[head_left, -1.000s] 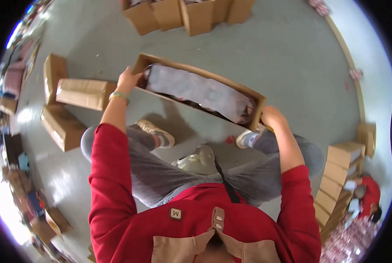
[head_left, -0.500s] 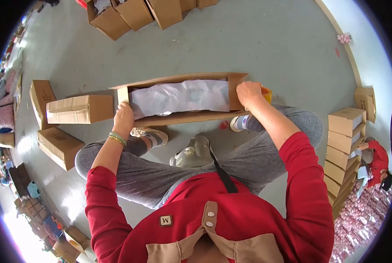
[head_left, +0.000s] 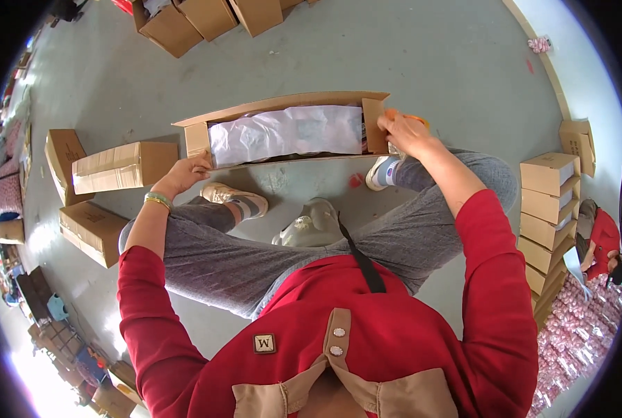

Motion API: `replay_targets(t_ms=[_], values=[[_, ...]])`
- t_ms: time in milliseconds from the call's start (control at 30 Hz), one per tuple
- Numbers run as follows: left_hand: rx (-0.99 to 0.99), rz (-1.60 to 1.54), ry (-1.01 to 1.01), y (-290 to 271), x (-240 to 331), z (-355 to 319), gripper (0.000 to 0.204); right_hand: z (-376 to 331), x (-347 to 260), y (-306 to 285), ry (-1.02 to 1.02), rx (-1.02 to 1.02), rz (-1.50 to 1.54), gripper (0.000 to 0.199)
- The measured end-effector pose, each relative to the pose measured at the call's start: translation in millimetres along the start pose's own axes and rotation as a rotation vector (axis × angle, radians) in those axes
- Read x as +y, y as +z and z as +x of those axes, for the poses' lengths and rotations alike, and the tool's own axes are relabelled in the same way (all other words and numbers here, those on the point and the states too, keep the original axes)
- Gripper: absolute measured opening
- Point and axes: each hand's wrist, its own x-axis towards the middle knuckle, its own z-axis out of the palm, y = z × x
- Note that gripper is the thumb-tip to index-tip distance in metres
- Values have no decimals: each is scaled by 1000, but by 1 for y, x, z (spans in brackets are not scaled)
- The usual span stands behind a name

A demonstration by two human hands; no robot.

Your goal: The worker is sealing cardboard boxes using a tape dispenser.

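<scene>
In front of me is a long cardboard box (head_left: 283, 103), its top flaps standing up. White translucent wrapping (head_left: 283, 136) covers what lies inside, so the contents stay hidden. My left hand (head_left: 183, 173) pinches the box's near left corner. At the right end, my right hand (head_left: 405, 134) is closed round an orange-yellow tape dispenser (head_left: 416, 121), mostly covered by my fingers. Those fingers are close against the right end flap (head_left: 374, 125); whether they touch it is unclear.
Several closed cartons (head_left: 105, 168) lie on the floor to my left. Open cartons (head_left: 206, 17) stand at the far side. A stack of boxes (head_left: 544, 202) and a person in red (head_left: 605, 240) are at the right, near pink-and-white bundles (head_left: 575, 334). A grey stool-like object (head_left: 307, 226) sits between my legs.
The box has tipped, with its near side lower and its far flap raised. My left hand slid down to the near corner; my right hand moved slightly up and right, with more orange showing.
</scene>
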Motion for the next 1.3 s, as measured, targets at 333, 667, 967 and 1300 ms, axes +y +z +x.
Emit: replay_targets(t_ms=[333, 667, 967, 1300], values=[[-7, 14, -3, -7, -5, 14, 27, -21, -7, -3, -168, -265, 154, 35], [294, 232, -107, -8, 24, 29, 28, 27, 11, 8, 99, -251, 354, 52], [665, 1040, 294, 71, 95, 24, 53, 9, -36, -14, 273, -108, 100, 49], [364, 771, 222, 121, 137, 36, 99, 30, 52, -31, 301, -14, 304, 45]])
